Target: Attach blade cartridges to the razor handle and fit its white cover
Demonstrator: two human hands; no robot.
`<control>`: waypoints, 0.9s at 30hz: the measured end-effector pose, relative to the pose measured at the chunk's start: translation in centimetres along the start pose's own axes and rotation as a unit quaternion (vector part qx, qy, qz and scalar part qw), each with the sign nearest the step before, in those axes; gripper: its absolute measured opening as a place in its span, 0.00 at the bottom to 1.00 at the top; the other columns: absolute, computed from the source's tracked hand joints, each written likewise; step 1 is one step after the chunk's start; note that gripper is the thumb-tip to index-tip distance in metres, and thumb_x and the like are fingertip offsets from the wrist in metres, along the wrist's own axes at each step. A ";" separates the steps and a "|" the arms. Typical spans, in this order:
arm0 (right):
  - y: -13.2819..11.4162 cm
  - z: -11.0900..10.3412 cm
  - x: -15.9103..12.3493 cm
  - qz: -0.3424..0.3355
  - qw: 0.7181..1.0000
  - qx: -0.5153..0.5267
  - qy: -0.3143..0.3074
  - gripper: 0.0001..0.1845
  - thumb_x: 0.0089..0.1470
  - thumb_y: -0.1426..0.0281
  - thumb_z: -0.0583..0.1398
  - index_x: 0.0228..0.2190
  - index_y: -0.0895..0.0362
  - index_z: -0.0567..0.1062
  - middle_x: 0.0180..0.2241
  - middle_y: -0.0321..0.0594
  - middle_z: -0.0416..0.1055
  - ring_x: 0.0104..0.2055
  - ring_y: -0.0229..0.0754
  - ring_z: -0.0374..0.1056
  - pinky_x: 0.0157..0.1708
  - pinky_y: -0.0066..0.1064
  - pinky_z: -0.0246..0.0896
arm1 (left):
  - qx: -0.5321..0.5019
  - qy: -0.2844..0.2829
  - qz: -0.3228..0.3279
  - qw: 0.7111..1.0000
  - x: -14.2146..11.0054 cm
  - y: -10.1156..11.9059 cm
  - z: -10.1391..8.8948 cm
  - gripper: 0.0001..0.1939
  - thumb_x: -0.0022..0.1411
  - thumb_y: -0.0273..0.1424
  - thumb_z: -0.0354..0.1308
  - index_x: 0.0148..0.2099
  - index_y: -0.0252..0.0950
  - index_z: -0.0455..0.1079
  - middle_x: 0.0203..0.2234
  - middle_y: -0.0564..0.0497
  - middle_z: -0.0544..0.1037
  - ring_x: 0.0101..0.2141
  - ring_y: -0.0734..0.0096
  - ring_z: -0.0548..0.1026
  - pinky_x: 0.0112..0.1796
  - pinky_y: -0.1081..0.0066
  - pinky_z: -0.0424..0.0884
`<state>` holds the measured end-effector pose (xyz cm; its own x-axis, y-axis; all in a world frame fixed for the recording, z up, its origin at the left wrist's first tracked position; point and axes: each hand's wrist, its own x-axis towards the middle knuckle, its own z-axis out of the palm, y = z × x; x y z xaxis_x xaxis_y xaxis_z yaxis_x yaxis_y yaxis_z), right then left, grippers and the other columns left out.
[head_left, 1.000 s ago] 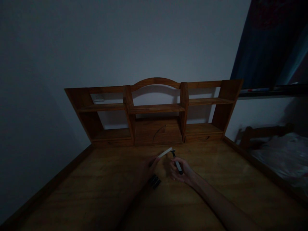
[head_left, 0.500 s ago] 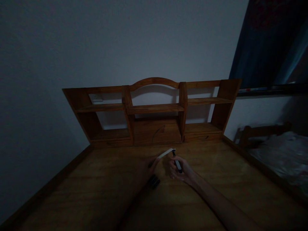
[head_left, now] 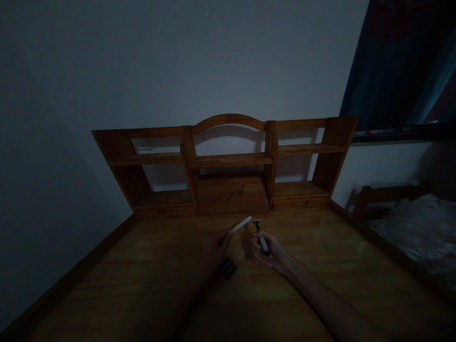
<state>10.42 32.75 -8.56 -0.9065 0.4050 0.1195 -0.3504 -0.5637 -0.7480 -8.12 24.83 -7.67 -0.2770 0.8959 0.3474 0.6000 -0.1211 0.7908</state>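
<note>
My right hand (head_left: pixel 269 249) is closed round the handle of a razor (head_left: pixel 262 242), black with a pale panel, its head pointing up and away from me. In my left hand (head_left: pixel 220 244) is a thin white stick with a rounded end (head_left: pixel 242 223), perhaps a brush handle; the end inside the fingers is dark and cannot be made out. The stick's tip stands just left of the razor's head, with a small gap between them. Small black pieces (head_left: pixel 230 269), possibly razor cartridges, lie on the table beside my left wrist.
The wooden tabletop (head_left: pixel 160 266) runs back to a wooden shelf unit (head_left: pixel 231 161) against the pale wall. Raised edges border the table on both sides. To the right, a pale plastic-like heap (head_left: pixel 420 232) lies beyond the edge, below a dark curtain (head_left: pixel 392 71).
The white stick has drawn back left from the razor's head, where its tip was touching or overlapping it. My right hand and the razor have hardly moved.
</note>
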 end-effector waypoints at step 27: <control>0.4 -0.5 0.0 0.016 1.000 -0.016 0.022 0.21 0.52 0.59 0.54 0.14 0.57 0.66 0.08 0.30 0.53 0.09 0.35 0.53 0.17 0.29 0.59 | 0.017 -0.002 0.018 1.000 -0.1 -0.2 -0.1 0.20 0.63 0.46 0.48 0.46 0.41 0.75 0.42 0.51 0.80 0.42 0.62 0.77 0.45 0.64 0.72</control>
<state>10.42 32.89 -9.21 -0.9059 0.4181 0.0670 -0.3129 -0.5545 -0.7711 -8.24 24.70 -7.84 -0.2518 0.8932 0.3726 0.6349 -0.1381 0.7601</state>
